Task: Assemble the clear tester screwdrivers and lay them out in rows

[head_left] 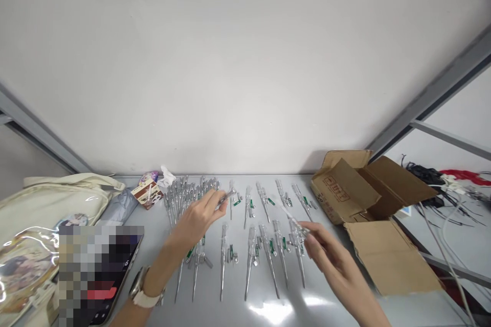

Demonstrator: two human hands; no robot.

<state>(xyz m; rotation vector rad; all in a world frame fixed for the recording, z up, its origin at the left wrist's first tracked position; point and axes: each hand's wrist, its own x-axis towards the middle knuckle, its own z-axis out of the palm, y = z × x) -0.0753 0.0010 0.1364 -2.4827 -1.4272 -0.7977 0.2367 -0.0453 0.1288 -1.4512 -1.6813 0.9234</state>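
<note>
My left hand (203, 212) is closed in a pinch on a small silver metal part (229, 193), above the back row; its exact kind is too small to tell. Between the thumb and fingers of my right hand (330, 253) is a clear-handled tester screwdriver (294, 220), held at a slant over the right end of the front row. Several more tester screwdrivers (251, 250) lie in two rows with their blades toward me. Beside many of them are a green strip (231, 252) and small metal pieces (235, 257). A dense bunch of tester screwdrivers (184, 191) lies behind my left wrist.
An open cardboard box (333, 189) stands at the right, one flap spread toward me. At the left are a cream bag (72, 189), a phone (126, 260), a grey pouch (120, 208) and a brown packet (148, 194). Dark cables (422, 179) lie beyond the right frame post.
</note>
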